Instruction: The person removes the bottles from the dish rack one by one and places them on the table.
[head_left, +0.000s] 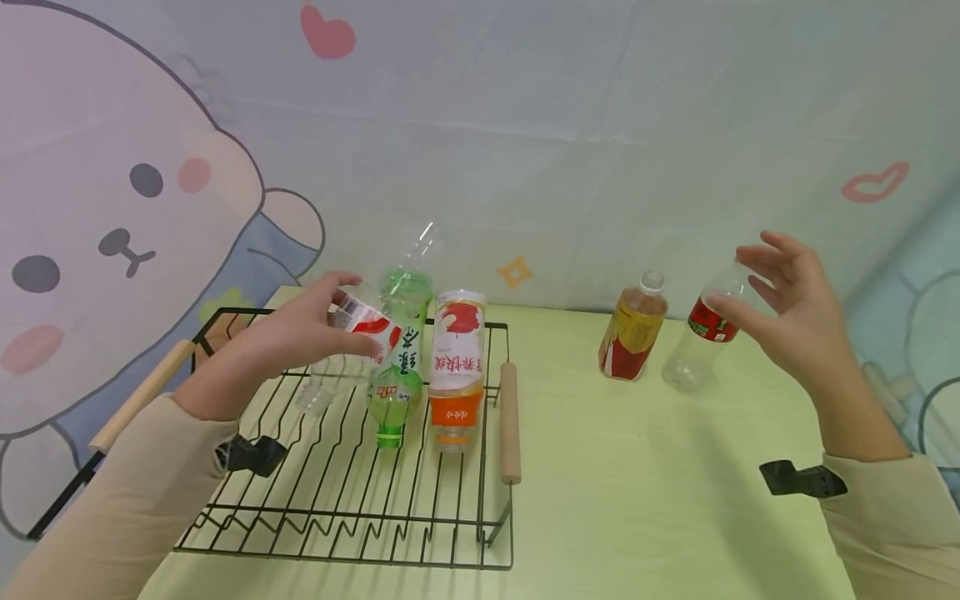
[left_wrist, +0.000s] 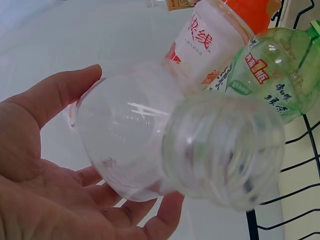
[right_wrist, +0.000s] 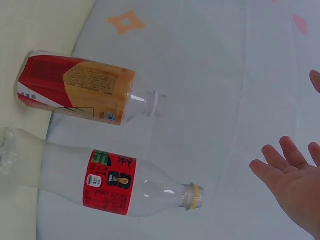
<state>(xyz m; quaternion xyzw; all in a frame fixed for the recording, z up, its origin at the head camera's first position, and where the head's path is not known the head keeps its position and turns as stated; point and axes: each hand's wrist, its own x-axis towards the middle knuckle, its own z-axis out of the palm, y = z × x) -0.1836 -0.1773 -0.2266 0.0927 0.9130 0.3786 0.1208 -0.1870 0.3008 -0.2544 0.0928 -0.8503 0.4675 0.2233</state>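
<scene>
My left hand (head_left: 288, 337) grips a clear plastic bottle (head_left: 366, 323) with a red and white label. In the left wrist view, the thumb and fingers are around its body and its uncapped neck faces the camera. The bottle is tilted neck-down over a black wire rack (head_left: 345, 514). Beside it a green tea bottle (head_left: 395, 392) and a white and orange drink bottle (head_left: 457, 358) lean in the rack, necks down. On the right, my right hand (head_left: 795, 308) is spread beside an upright clear bottle with a red label (right_wrist: 110, 182), apart from it in the right wrist view.
An upright bottle with a yellow and red label (head_left: 633, 333) stands left of the red-labelled one on the pale green table (head_left: 600, 500). Wooden handles (head_left: 510, 425) flank the rack. A patterned cloth (head_left: 570, 108) hangs behind the table.
</scene>
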